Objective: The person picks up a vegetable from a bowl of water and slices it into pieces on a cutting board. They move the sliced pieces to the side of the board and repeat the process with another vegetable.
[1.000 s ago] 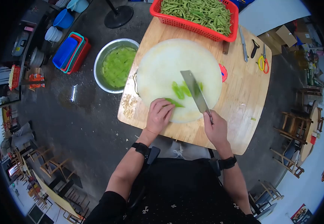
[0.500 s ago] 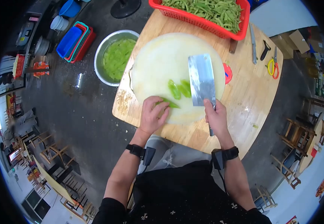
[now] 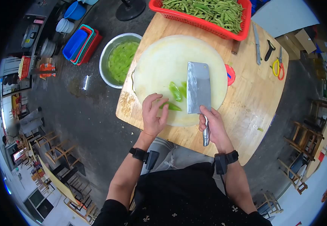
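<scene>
My right hand (image 3: 216, 126) is closed round the handle of a broad-bladed cleaver (image 3: 199, 87), its blade lying over the round white chopping board (image 3: 159, 51). The fingers of my left hand (image 3: 154, 115) are spread, with the thumb right beside a pointed green pepper piece (image 3: 173, 107) near the board's front edge. Behind that piece lies another pale green slice (image 3: 175, 91). A further green slice (image 3: 184, 89) is partly hidden by the blade.
A red basket (image 3: 199, 24) of green pods stands at the table's back. A knife (image 3: 257, 45), black peeler (image 3: 269, 50) and scissors (image 3: 278, 67) lie right on the wooden table (image 3: 246, 109). Left of it, a metal basin (image 3: 102, 67) holds green slices.
My left hand's fingers have lifted and spread away from the pepper piece. The cleaver has moved slightly left and toward me, its blade now covering more of the rear slice.
</scene>
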### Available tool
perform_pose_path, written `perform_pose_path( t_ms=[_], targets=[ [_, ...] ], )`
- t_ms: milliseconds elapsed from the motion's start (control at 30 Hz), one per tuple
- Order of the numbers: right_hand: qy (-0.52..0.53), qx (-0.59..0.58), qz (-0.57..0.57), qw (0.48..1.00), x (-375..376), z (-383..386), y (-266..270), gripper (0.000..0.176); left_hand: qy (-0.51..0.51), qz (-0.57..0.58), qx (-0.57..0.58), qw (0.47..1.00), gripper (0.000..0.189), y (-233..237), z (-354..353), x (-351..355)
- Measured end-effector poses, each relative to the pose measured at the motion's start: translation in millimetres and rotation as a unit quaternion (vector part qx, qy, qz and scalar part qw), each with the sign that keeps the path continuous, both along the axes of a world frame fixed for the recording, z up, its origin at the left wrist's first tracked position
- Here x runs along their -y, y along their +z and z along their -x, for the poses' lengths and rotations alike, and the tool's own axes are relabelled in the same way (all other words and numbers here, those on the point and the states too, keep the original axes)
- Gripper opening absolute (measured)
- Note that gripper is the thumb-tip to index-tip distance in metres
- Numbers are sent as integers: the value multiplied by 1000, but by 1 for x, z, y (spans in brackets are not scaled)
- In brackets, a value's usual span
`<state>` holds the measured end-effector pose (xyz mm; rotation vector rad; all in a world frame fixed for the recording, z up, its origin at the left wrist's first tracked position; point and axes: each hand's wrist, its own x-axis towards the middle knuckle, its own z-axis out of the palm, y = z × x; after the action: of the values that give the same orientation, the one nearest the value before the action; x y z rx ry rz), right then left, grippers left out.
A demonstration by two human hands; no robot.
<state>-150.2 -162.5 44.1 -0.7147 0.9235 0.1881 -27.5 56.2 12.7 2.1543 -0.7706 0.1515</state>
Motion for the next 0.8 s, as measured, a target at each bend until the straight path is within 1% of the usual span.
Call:
perform_pose_path(
  t_ms=[33,67,100,133,167,200,233,267,300,333,367,433,467,533,567,600,633,667,700,733,767,800],
  targets=[
    [3,2,-3,1000,-3,3,2,24,-2,-1,-2,1000,24,3,2,3],
    [3,2,-4,1000,-4,3,7,24,17,54,-141,988,25,16,2,14],
    [15,14,-8,1000,-4,2,17,24,36,107,-277,954,31,28,0,24],
    [27,25,-13,999,-5,2,22,25,36,105,-277,954,31,34,-2,35],
    [25,24,-14,999,-8,1,23,25,37,200,-475,856,46,40,-5,46],
    [42,30,-5,999,-9,-2,24,25,36,284,-646,708,61,43,-8,54],
    [60,36,3,998,-9,-4,25,25,35,285,-646,708,61,45,-10,57],
    [60,37,4,998,-8,-4,25,25,24,293,-711,638,70,46,-12,58],
    [72,24,34,997,-9,-5,23,25,12,297,-770,565,79,48,-15,59],
    [83,13,63,994,-9,-7,21,25,-4,285,-764,579,70,42,-18,54],
    [81,14,63,995,-9,-5,20,25,-6,283,-764,580,70,40,-18,51],
    [62,-5,75,995,-5,4,16,26,62,259,-750,606,49,35,-18,47],
    [61,-4,76,995,-4,11,15,26,60,259,-749,607,49,34,-18,45],
    [38,0,132,991,0,27,14,26,59,248,-672,695,36,35,-18,42],
    [36,1,135,990,0,35,14,26,55,248,-672,696,36,30,-23,43],
    [8,-11,145,989,1,42,16,26,21,213,-598,773,33,23,-32,47],
    [-20,-24,155,987,-1,49,19,26,-13,175,-516,838,30,17,-39,49],
    [-26,-33,185,982,-2,53,26,25,-17,177,-517,838,30,22,-45,56],
    [-31,-33,188,981,-4,57,28,25,-69,114,-390,911,30,32,-51,65],
    [-22,-31,229,973,-6,63,29,25,-119,49,-253,959,31,38,-55,71],
    [-11,-31,269,963,-9,69,33,26,-124,52,-255,957,31,39,-58,71],
    [-10,-39,295,955,-13,73,36,26,-174,19,-134,975,32,41,-62,68]
  ],
)
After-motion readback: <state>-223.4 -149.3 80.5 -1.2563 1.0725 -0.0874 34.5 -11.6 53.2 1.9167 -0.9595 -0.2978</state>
